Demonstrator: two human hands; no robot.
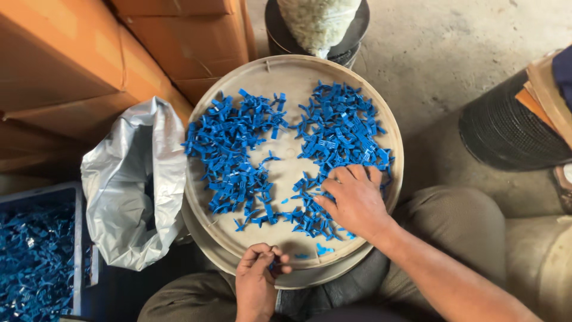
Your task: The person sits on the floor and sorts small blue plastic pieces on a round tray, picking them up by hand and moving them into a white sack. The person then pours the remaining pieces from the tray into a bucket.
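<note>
Now my right hand (356,200) lies flat, fingers spread, on blue plastic pieces (339,128) in the round tray (286,71). At the tray's near rim, my left hand (257,280) pinches one blue piece (272,265).

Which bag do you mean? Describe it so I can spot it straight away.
Start at the round beige tray heaped with small blue plastic pieces, on the person's lap. Just off its left rim slumps the grey plastic bag, mouth open toward the tray. Unlike the white-filled clear bag on the black drum above, it is opaque, silvery and crumpled.
</note>
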